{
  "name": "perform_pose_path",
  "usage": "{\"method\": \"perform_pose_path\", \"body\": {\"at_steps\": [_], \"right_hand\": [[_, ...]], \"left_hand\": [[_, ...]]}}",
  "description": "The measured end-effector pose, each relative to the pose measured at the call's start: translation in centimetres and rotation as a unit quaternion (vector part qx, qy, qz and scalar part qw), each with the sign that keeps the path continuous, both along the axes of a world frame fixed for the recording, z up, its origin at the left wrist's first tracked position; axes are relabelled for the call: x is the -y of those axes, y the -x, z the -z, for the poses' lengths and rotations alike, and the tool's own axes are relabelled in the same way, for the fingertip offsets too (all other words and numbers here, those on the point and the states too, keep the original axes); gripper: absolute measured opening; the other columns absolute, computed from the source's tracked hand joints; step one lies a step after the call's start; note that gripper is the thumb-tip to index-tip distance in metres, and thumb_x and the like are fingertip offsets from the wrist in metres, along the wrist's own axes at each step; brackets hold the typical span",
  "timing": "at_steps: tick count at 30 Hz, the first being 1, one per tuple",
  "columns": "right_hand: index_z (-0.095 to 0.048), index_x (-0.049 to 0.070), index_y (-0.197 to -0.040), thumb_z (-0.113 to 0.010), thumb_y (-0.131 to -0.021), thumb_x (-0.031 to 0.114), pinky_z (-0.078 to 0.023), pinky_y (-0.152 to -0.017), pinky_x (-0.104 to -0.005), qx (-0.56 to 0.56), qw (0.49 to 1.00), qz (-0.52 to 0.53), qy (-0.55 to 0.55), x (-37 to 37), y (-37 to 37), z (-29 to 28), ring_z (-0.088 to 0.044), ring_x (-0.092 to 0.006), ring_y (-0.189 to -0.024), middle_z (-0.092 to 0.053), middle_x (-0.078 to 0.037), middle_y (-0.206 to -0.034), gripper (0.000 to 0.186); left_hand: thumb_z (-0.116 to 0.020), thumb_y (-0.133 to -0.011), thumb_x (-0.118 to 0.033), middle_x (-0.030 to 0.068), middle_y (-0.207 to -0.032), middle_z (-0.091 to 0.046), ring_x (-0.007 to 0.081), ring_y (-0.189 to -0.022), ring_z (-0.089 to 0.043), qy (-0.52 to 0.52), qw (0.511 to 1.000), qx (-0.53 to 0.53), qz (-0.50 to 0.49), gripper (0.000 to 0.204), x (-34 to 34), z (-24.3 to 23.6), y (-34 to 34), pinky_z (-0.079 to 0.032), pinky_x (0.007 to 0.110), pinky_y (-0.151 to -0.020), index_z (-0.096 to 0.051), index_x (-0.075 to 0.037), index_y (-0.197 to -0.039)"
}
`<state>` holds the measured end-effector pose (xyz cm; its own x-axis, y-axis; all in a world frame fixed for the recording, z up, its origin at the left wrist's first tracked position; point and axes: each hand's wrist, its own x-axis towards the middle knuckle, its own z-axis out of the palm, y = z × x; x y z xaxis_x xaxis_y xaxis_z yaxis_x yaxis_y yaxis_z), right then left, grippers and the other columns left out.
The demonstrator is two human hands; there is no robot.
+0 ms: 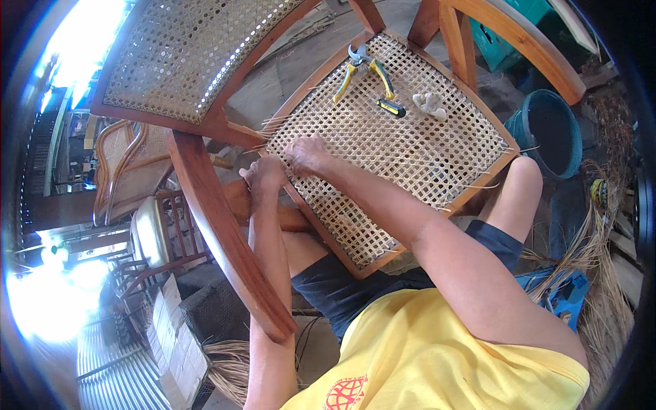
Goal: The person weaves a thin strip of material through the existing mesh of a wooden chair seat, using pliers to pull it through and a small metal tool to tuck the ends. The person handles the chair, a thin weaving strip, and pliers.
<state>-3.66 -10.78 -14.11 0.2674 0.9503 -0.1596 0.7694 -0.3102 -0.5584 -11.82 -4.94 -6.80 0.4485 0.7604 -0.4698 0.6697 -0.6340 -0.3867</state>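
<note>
A wooden chair's seat of woven cane (383, 157) lies in front of me, with loose strand ends along its edges. My left hand (265, 173) is closed at the left edge of the seat frame, beside the chair's back post. Just right of it, my right hand (307, 154) presses onto the weave with curled fingers. What either hand grips is too small to make out. Toward the far side of the seat lie yellow-and-green pruning shears (362, 67), spread apart, a small yellow-and-black tool (391, 107) and a whitish crumpled lump (430, 105).
The cane backrest (184, 58) rises at the far left, and a curved wooden armrest (225, 239) crosses near my left forearm. A teal bucket (577, 137) stands right of the seat, near cane strands (594, 273) and a blue container (567, 301). Another chair (130, 164) stands left.
</note>
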Motion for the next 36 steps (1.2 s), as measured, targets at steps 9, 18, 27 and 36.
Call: {"method": "perform_pose_path", "body": {"at_steps": [9, 18, 27, 36], "right_hand": [[-0.072, 0.006, -0.103, -0.065, -0.08, 0.01, -0.051, -0.09, -0.0477, -0.01, 0.999, -0.017, -0.044, -0.1, -0.6, 1.5, -0.068, -0.0305, -0.105, -0.071, -0.015, -0.111, 0.024], [-0.072, 0.004, -0.106, -0.068, -0.076, 0.007, -0.048, -0.096, -0.0463, 0.002, 0.995, -0.101, -0.013, 0.4, -1.1, -1.8, -0.068, -0.0316, -0.106, -0.071, -0.016, -0.11, 0.03], [-0.072, 0.006, -0.11, -0.069, -0.077, 0.009, -0.038, -0.105, -0.0592, -0.023, 0.996, -0.075, 0.031, 0.0, -0.8, -1.9, -0.062, -0.0317, -0.118, -0.069, -0.016, -0.115, 0.033], [-0.071, 0.013, -0.119, -0.068, -0.085, 0.019, -0.033, -0.11, -0.0595, -0.034, 0.996, -0.069, 0.05, -0.4, -0.2, -1.0, -0.061, -0.0288, -0.122, -0.069, -0.01, -0.119, 0.034]], "left_hand": [[-0.078, -0.076, -0.026, 0.0193, -0.114, -0.071, 0.0346, -0.11, -0.068, -0.027, 0.999, 0.042, 0.012, 0.043, -3.0, 4.3, 1.3, -0.049, 0.053, -0.095, -0.07, -0.005, -0.113], [-0.077, -0.079, -0.027, 0.0173, -0.115, -0.071, 0.0341, -0.111, -0.067, 0.004, 1.0, 0.024, -0.005, 0.041, -3.5, 3.2, 1.8, -0.049, 0.052, -0.096, -0.071, -0.005, -0.113], [-0.075, -0.081, -0.027, 0.0181, -0.116, -0.071, 0.0349, -0.115, -0.066, -0.06, 0.998, 0.019, 0.007, 0.047, -0.3, 0.8, 0.2, -0.038, 0.06, -0.103, -0.064, -0.009, -0.123], [-0.08, -0.077, -0.023, 0.0232, -0.109, -0.071, 0.0394, -0.105, -0.068, -0.022, 0.999, 0.047, 0.016, 0.052, -1.6, 1.0, 1.2, -0.054, 0.05, -0.089, -0.061, 0.001, -0.119]]}}
